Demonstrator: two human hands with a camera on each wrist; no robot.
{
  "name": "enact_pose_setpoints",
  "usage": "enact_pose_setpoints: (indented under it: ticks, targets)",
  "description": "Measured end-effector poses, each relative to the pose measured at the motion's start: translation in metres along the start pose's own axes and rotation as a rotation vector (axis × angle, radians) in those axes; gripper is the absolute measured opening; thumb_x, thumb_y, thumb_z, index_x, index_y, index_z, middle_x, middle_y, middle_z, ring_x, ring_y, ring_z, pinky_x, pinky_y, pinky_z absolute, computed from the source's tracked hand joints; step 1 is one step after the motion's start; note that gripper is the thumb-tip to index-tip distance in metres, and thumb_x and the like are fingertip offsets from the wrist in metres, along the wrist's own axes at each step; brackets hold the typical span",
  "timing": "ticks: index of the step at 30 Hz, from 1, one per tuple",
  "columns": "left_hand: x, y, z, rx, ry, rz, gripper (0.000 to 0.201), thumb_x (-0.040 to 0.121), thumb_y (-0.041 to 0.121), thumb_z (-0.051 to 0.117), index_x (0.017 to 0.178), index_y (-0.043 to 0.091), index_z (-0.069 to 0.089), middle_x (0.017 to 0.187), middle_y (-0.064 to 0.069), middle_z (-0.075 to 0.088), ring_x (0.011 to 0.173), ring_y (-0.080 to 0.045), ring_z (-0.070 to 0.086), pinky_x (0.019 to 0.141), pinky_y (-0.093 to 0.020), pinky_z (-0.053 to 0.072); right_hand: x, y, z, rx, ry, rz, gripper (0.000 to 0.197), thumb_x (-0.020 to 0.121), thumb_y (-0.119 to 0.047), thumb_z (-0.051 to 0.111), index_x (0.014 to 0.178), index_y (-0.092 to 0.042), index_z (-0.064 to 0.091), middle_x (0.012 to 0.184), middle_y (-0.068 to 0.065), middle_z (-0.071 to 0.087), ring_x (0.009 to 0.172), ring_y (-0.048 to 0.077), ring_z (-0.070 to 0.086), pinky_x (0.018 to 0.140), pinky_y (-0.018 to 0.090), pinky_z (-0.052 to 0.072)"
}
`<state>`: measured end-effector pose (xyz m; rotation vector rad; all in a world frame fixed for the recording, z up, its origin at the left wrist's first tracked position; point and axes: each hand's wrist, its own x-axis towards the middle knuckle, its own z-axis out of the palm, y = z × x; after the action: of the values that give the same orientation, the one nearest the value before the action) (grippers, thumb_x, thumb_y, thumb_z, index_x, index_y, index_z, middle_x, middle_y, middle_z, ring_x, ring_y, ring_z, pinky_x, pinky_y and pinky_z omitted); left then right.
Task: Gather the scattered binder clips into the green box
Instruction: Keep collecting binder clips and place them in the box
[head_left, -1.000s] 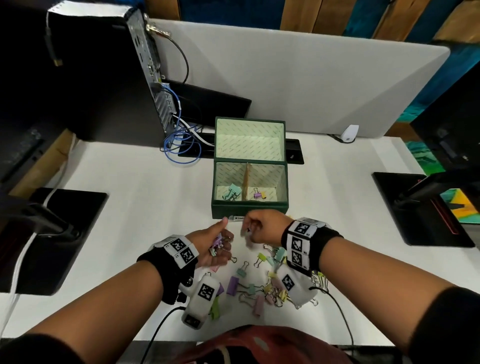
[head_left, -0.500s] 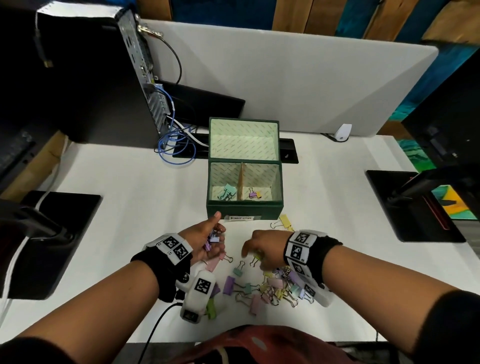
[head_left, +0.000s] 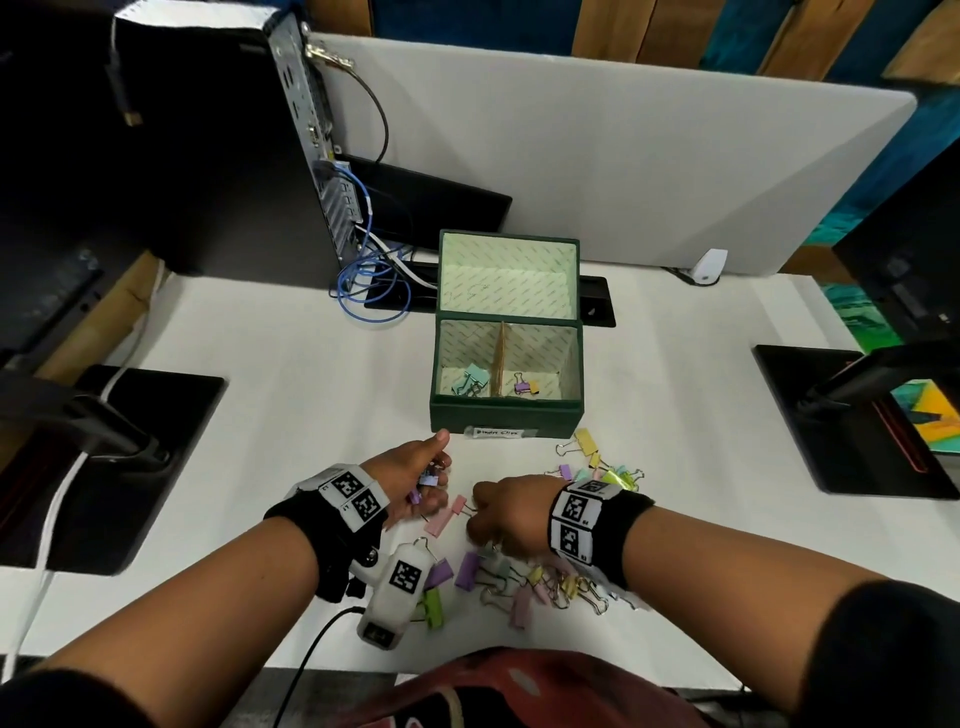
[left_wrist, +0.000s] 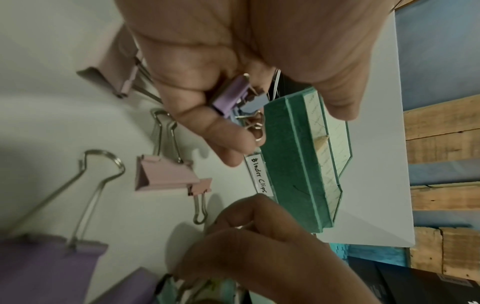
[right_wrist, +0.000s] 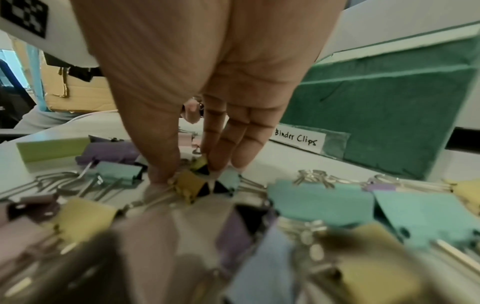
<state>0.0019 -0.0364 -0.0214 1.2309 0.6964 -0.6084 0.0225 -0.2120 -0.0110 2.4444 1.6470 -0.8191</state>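
Binder clips (head_left: 524, 582), pastel, heaped at 6 o'clock from green box (head_left: 506, 421); second cluster (head_left: 605, 470) at 5 o'clock; four or so already inside, split across wooden divider (head_left: 500, 361). Judged light, stiff, sprung; best taken by painted body, since wire loops swing and tangle. Left hand (head_left: 415, 480), at 7 o'clock from box: fingers curled round small purple clip (left_wrist: 231, 96) and others. Right hand (head_left: 506, 514): thumb and fingertips (right_wrist: 221, 162) closing on small yellow clip (right_wrist: 198, 163) in heap. White desk (head_left: 249, 358) beneath; monitor stands at 3 and 9 o'clock.
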Motion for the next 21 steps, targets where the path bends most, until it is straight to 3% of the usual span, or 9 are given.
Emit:
enact_pose_setpoints:
  ticks: [4, 7, 11, 13, 17, 21]
  targets:
    - [0.001, -0.002, -0.004, -0.028, 0.005, -0.016, 0.042, 0.092, 0.049, 0.04, 0.069, 0.013, 0.046, 0.05, -0.001, 0.042, 0.049, -0.013, 0.022, 0.058, -0.025, 0.026, 0.005, 0.006, 0.003, 0.032, -0.033, 0.076, 0.025, 0.078, -0.004, 0.059, 0.101, -0.015, 0.056, 0.101, 0.013, 0.049, 0.077, 0.032, 0.054, 0.059, 0.034, 0.046]
    - [0.0, -0.002, -0.004, -0.01, -0.003, -0.03, 0.041, 0.093, 0.047, 0.038, 0.07, 0.014, 0.045, 0.059, -0.003, 0.035, 0.053, -0.013, 0.021, 0.058, -0.024, 0.024, 0.004, 0.012, 0.003, 0.076, -0.035, 0.144, 0.022, 0.077, -0.004, 0.06, 0.097, -0.011, 0.055, 0.096, 0.012, 0.046, 0.071, 0.026, 0.046, 0.054, 0.027, 0.034]
    - [-0.001, -0.002, -0.003, -0.029, -0.006, -0.08, 0.042, 0.092, 0.05, 0.039, 0.07, 0.015, 0.044, 0.059, -0.002, 0.036, 0.038, -0.01, 0.026, 0.05, -0.019, 0.024, -0.003, 0.017, 0.001, 0.118, -0.038, 0.192, 0.017, 0.072, 0.0, 0.06, 0.085, -0.01, 0.054, 0.091, 0.006, 0.038, 0.068, 0.025, 0.044, 0.047, 0.022, 0.021]
    - [-0.002, -0.002, 0.0, -0.019, -0.012, -0.082, 0.04, 0.093, 0.046, 0.041, 0.07, 0.014, 0.046, 0.058, -0.003, 0.037, 0.039, -0.01, 0.028, 0.046, -0.018, 0.025, -0.004, 0.018, 0.001, 0.105, -0.038, 0.192, 0.019, 0.073, 0.0, 0.059, 0.088, -0.01, 0.054, 0.095, 0.011, 0.045, 0.071, 0.025, 0.045, 0.049, 0.022, 0.022]
    - [-0.005, -0.003, 0.001, 0.093, -0.003, 0.013, 0.009, 0.089, 0.015, 0.057, 0.084, 0.01, 0.051, 0.073, -0.01, 0.052, 0.056, -0.017, 0.039, 0.045, -0.019, 0.041, -0.005, 0.018, 0.001, 0.085, -0.008, 0.2, 0.031, 0.073, -0.005, 0.062, 0.101, -0.015, 0.052, 0.102, 0.012, 0.053, 0.083, 0.03, 0.052, 0.064, 0.035, 0.048]
    - [-0.004, -0.004, -0.001, 0.124, 0.001, 0.033, 0.012, 0.084, 0.001, 0.061, 0.088, 0.01, 0.054, 0.072, -0.013, 0.058, 0.05, -0.016, 0.051, 0.046, -0.019, 0.048, -0.008, 0.018, 0.001, 0.14, -0.034, 0.256, 0.031, 0.074, -0.006, 0.063, 0.102, -0.013, 0.052, 0.1, 0.011, 0.048, 0.074, 0.025, 0.046, 0.061, 0.031, 0.039]
